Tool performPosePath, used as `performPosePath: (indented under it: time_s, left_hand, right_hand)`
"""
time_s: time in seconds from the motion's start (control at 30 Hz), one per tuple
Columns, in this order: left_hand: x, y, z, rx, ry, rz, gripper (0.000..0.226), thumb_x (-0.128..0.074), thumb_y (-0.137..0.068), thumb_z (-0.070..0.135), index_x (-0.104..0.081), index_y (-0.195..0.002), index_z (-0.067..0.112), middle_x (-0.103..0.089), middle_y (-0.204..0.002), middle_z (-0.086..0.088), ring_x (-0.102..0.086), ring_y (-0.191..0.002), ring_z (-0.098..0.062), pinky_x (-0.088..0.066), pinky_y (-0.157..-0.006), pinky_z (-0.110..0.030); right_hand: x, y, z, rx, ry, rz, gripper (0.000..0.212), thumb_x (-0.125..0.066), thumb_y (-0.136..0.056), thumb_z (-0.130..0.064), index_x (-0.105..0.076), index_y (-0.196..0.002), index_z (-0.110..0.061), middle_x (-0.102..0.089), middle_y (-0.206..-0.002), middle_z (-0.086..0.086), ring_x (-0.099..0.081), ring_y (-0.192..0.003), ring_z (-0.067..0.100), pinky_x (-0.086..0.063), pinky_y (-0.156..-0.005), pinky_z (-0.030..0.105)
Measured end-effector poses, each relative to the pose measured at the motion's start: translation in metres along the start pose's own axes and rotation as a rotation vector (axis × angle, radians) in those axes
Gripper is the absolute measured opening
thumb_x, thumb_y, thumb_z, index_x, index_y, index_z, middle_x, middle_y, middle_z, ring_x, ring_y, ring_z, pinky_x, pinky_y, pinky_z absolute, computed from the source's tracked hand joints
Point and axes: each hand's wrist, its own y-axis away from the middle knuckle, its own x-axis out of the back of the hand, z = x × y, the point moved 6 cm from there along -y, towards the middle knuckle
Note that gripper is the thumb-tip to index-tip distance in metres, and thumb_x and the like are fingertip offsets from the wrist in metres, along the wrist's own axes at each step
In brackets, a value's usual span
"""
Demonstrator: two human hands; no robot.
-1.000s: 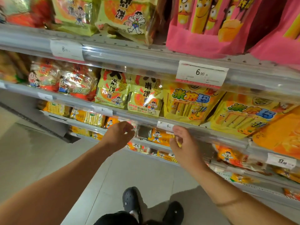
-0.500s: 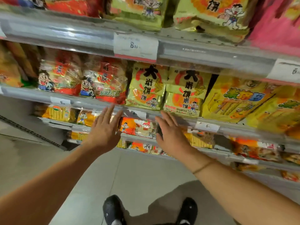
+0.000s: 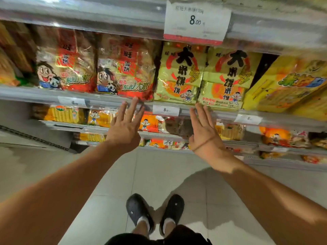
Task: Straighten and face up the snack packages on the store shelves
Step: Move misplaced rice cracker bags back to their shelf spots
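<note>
Both arms reach up toward the middle shelf rail [image 3: 109, 101]. Left hand [image 3: 123, 129] has its fingers straight and spread, holding nothing, with fingertips [image 3: 135, 99] at the rail just under the right-hand red snack package [image 3: 123, 68]; actual contact can't be told. Right hand [image 3: 203, 133] is likewise flat with straight fingers, empty, its tips at the rail below the two yellow-green snack packages [image 3: 178, 75], near the seam between them. A thin band sits on the right wrist. The snack packages stand upright, faces out, side by side on this shelf: two red ones at left, two yellow-green at center, tilted yellow bags [image 3: 286, 85] at right. A price tag [image 3: 166, 110] sits on the rail between the hands; a bigger 8.00 tag [image 3: 196, 20] hangs on the shelf above. Lower shelves hold orange packs [image 3: 148, 122]. Black clogs [image 3: 139, 211] stand on the tiled floor.
</note>
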Motion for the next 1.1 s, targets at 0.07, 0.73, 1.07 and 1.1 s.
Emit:
performPosePath:
  time_s: [0.07,0.73,1.07,1.1]
  left_hand:
    - [-0.002,0.001,0.0,0.006,-0.011,0.011,0.099,-0.055,-0.087,0.02,0.02,-0.15,0.034,0.053,-0.143,0.009,0.023,-0.147,-0.028,-0.014,-0.117,-0.053]
    - [-0.201,-0.079,-0.034,0.279,1.04,0.101,0.038,-0.061,-0.094,0.017,-0.049,-0.129,0.021,-0.055,-0.121,0.004,-0.058,-0.105,-0.008,-0.046,-0.081,-0.02]
    - [-0.224,-0.127,-0.035,0.255,0.435,0.227,0.042,-0.049,-0.088,0.064,-0.046,-0.106,0.027,-0.063,-0.095,-0.003,-0.06,-0.097,-0.032,-0.046,-0.07,-0.035]
    - [-0.224,-0.127,-0.036,0.257,0.406,0.256,0.042,-0.048,-0.088,0.066,-0.046,-0.105,0.027,-0.063,-0.091,-0.003,-0.062,-0.095,-0.032,-0.046,-0.067,-0.034]
  right_hand:
    - [-0.003,-0.001,0.001,0.015,-0.008,0.018,0.088,-0.059,-0.084,-0.013,-0.007,-0.156,-0.011,0.008,-0.163,0.004,0.014,-0.149,0.025,-0.001,-0.122,0.036]
    - [-0.216,-0.063,0.094,-0.407,-0.707,0.162,0.07,-0.07,-0.088,-0.029,-0.034,-0.147,-0.023,-0.049,-0.128,-0.014,-0.044,-0.107,-0.009,-0.032,-0.091,0.011]
    - [-0.266,-0.133,0.135,-0.465,-0.768,0.166,0.109,-0.06,-0.056,-0.086,-0.042,-0.143,-0.022,-0.057,-0.133,-0.003,-0.054,-0.121,0.018,-0.041,-0.102,0.034]
    - [-0.265,-0.133,0.135,-0.446,-0.703,0.18,0.105,-0.055,-0.056,-0.089,-0.048,-0.137,-0.023,-0.063,-0.125,-0.004,-0.058,-0.116,0.02,-0.046,-0.098,0.037]
